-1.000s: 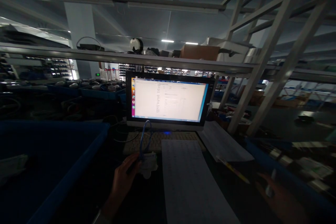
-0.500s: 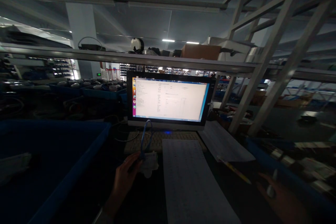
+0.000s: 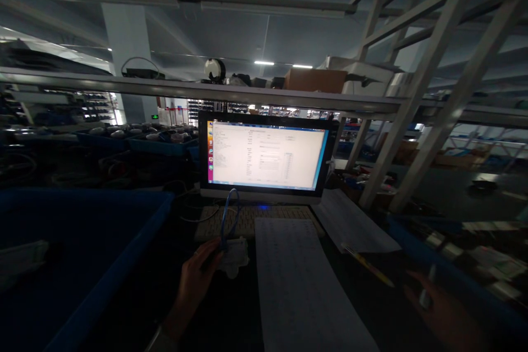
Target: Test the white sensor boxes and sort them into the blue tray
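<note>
Before the keyboard (image 3: 211, 225), our left hand (image 3: 198, 270) extends forward, pinching a looped blue cable (image 3: 223, 224) at a pale, flat device (image 3: 236, 256); we cannot tell whether our right hand (image 3: 441, 302) is closed.

Landmark: wide black-framed monitor (image 3: 266, 154). Screen mostly white; left edge orange shading to purple, right edge blue. In front of it: pale keyboard (image 3: 243, 223), looped thin blue cable (image 3: 223, 223), flat whitish device (image 3: 236, 256), long white paper sheet (image 3: 297, 286). Right of it, nearer: slim yellow pen (image 3: 369, 269). Left: blue plastic bin (image 3: 144, 231). Above: brown cardboard box (image 3: 315, 81).
</note>
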`<control>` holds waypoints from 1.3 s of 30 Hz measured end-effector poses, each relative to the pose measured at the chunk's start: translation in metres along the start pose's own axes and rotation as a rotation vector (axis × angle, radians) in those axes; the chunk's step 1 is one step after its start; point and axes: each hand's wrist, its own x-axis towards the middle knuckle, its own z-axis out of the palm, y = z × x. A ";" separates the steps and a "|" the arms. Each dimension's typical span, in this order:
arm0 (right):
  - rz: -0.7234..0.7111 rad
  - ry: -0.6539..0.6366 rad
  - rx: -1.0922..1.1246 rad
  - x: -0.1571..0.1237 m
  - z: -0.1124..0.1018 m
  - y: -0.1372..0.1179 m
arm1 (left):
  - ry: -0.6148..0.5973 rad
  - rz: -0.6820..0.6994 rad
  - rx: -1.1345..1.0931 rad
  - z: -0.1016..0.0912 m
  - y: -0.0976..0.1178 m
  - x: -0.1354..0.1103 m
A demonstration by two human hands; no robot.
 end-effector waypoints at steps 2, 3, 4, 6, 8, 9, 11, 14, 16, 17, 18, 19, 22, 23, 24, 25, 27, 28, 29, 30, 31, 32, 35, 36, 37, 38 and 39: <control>0.006 -0.009 0.007 0.000 -0.001 -0.001 | 0.011 -0.005 -0.005 0.000 0.000 0.000; 0.001 -0.013 0.014 -0.001 -0.001 -0.001 | 0.016 -0.006 -0.010 0.000 0.001 0.000; -0.007 -0.009 0.021 -0.001 -0.002 -0.002 | 0.017 -0.008 -0.013 0.000 0.001 0.000; -0.017 0.005 0.027 -0.002 -0.002 -0.003 | 0.011 -0.013 -0.013 0.000 0.001 0.000; -0.007 0.011 0.029 -0.002 -0.002 -0.002 | 0.004 -0.021 -0.006 -0.001 0.001 0.000; 0.002 0.009 0.034 -0.002 -0.001 -0.001 | 0.001 -0.026 -0.002 -0.001 0.001 0.000; 0.005 0.009 0.053 -0.001 0.001 0.003 | 0.004 -0.027 -0.001 0.000 0.001 0.000; -0.013 0.010 0.094 0.002 0.006 0.010 | 0.013 -0.019 -0.006 0.000 0.001 -0.001; 0.002 0.017 0.113 0.003 0.008 0.014 | 0.018 -0.018 -0.008 0.001 0.001 -0.001; 0.017 0.014 0.120 0.004 0.009 0.015 | 0.020 -0.020 -0.009 0.001 0.001 -0.002; 0.032 0.013 0.125 0.004 0.010 0.016 | 0.021 -0.022 -0.011 0.001 0.001 -0.002; 0.042 0.009 0.127 0.004 0.011 0.017 | 0.025 -0.021 -0.013 0.001 0.001 -0.002; 0.028 0.003 0.125 0.004 0.013 0.020 | 0.024 -0.017 -0.022 0.001 0.003 -0.001; 0.015 0.004 0.125 0.004 0.013 0.020 | 0.023 -0.019 -0.023 0.001 0.003 -0.001; 0.004 0.005 0.125 0.003 0.013 0.020 | 0.026 -0.019 -0.023 0.001 0.003 -0.001; -0.004 0.004 0.124 0.003 0.013 0.020 | 0.029 -0.017 -0.022 0.001 0.003 0.000; -0.012 0.008 0.117 0.002 0.012 0.019 | 0.041 -0.010 -0.022 0.001 0.003 0.000; -0.015 0.006 0.111 0.002 0.011 0.018 | 0.046 -0.007 -0.022 0.002 0.003 -0.001; -0.012 0.004 0.104 0.002 0.011 0.017 | 0.048 -0.008 -0.022 0.002 0.002 -0.001; -0.008 -0.001 0.100 0.002 0.010 0.017 | 0.047 -0.012 -0.020 0.002 0.001 -0.001; -0.004 -0.006 0.096 0.002 0.009 0.016 | 0.043 -0.018 -0.019 0.002 0.001 -0.001; 0.000 -0.004 0.092 0.002 0.008 0.015 | 0.038 -0.022 -0.019 0.002 0.000 -0.002; -0.001 0.000 0.077 0.003 0.007 0.013 | 0.028 -0.025 -0.025 0.002 -0.001 -0.002; 0.001 -0.006 0.073 0.003 0.006 0.012 | 0.027 -0.027 -0.027 0.002 -0.001 -0.003; 0.008 -0.010 0.071 0.003 0.006 0.011 | 0.026 -0.028 -0.028 0.002 -0.001 -0.003; 0.015 -0.008 0.071 0.002 0.005 0.009 | 0.028 -0.025 -0.030 0.002 0.000 -0.002; 0.020 -0.001 0.073 0.002 0.005 0.007 | 0.031 -0.019 -0.034 0.002 0.000 -0.002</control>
